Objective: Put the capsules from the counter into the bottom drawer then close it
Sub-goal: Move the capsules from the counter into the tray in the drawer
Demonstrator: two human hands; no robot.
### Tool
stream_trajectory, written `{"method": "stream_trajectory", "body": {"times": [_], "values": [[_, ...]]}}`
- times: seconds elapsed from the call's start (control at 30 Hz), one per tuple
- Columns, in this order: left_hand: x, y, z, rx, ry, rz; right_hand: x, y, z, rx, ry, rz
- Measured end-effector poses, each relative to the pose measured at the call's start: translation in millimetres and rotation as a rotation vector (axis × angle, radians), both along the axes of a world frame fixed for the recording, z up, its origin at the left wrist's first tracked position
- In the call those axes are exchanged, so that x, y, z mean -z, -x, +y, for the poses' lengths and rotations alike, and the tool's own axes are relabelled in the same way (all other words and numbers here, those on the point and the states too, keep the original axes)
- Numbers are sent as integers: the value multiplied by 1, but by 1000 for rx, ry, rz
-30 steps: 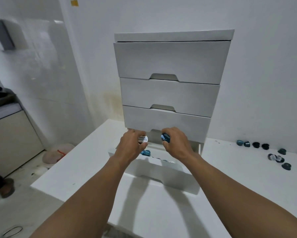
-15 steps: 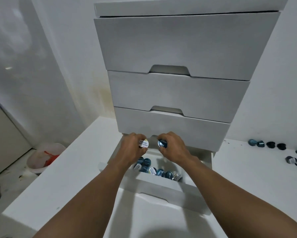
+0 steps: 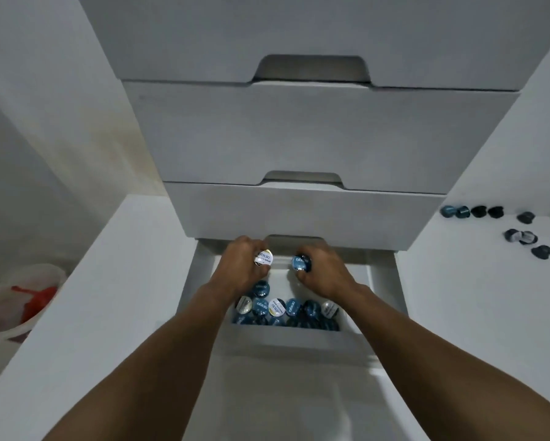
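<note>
My left hand (image 3: 240, 268) pinches a silver-lidded capsule (image 3: 263, 258), my right hand (image 3: 326, 275) a blue-lidded capsule (image 3: 301, 262); both hang over the bare rear floor of the open bottom drawer (image 3: 286, 340), presumably for release there; stored capsules (image 3: 286, 308), glossy little cups with flat round foil lids, crowd its front wall at 6 o'clock; loose capsules (image 3: 496, 227) lie on the matte white counter (image 3: 474, 297) at 3 o'clock.
</note>
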State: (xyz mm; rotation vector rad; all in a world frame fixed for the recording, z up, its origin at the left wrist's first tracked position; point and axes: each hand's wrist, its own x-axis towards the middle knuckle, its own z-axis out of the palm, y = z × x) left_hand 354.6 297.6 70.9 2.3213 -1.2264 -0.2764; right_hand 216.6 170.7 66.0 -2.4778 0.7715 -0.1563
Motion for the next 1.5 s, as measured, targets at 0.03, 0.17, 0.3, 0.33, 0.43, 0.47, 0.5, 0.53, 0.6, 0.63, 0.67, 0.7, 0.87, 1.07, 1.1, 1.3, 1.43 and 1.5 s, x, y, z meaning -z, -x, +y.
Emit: {"method": "stream_trajectory", "body": {"times": [0.03,0.17,0.3,0.33,0.43,0.47,0.5,0.53,0.6,0.63,0.67,0.7,0.87,1.07,1.1,1.3,1.43,1.5], "values": [[5,-5,-2,14,-5,19,4,-2,0,25,-27,21],[17,-22,-9,42,4,80,15,-10,0,115,-95,77],[35,-30,-11,136,-60,93,27,-18,4,143,-116,109],[41,-31,-10,152,-73,87,31,-19,6,143,-112,121],[53,-31,-9,188,-85,94,40,-20,9,135,-112,149],[54,-30,-9,198,-99,108,43,-21,9,132,-111,158],[55,-30,-9,208,-120,118,45,-21,9,130,-112,166],[56,-29,-10,213,-142,127,47,-21,8,130,-114,172],[59,-27,-11,223,-166,132,51,-21,6,133,-121,176],[61,-26,-12,232,-170,129,53,-20,4,133,-123,176],[62,-26,-14,242,-178,127,56,-20,3,130,-126,176],[64,-26,-15,248,-187,126,58,-20,2,129,-129,178],[70,-26,-20,271,-192,124,66,-23,-4,132,-144,217],[78,-22,-26,275,-188,165,74,-22,-9,111,-149,248],[79,-22,-26,271,-191,168,75,-22,-10,112,-153,247],[88,-21,-30,259,-256,197,80,-20,-13,110,-168,241],[92,-23,-29,243,-275,237,83,-22,-12,104,-180,244],[92,-25,-29,249,-276,246,82,-22,-12,93,-194,239]]}}
